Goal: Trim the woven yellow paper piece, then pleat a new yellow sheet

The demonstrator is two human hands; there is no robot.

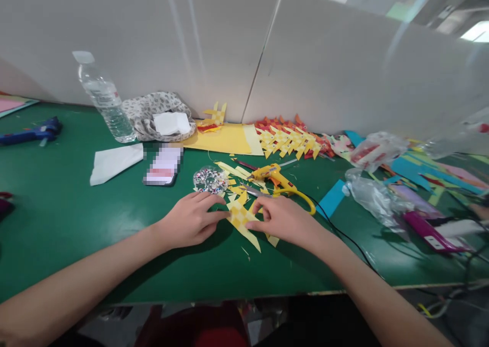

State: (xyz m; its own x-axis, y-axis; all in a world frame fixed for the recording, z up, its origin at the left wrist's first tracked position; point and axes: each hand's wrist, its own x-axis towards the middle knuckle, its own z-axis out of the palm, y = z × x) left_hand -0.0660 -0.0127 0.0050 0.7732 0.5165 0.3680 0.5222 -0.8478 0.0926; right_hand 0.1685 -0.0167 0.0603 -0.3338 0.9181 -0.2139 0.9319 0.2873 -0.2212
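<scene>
A woven piece of yellow and white paper strips (241,217) lies on the green table (76,214) between both hands. My left hand (191,219) rests on the table with fingers curled, its fingertips pressing the piece's left edge. My right hand (284,218) pinches the right side of the same piece. Just behind them lie yellow-handled scissors (290,191), a yellow glue gun (269,172) and a small bag of googly eyes (210,180).
A water bottle (105,100), a patterned pouch (158,113), a white tissue (114,162) and a phone (163,166) sit at back left. Finished woven pieces (290,139) line the white wall. Coloured paper, plastic bags (372,196) and cables crowd the right. A blue glue gun (32,132) lies far left.
</scene>
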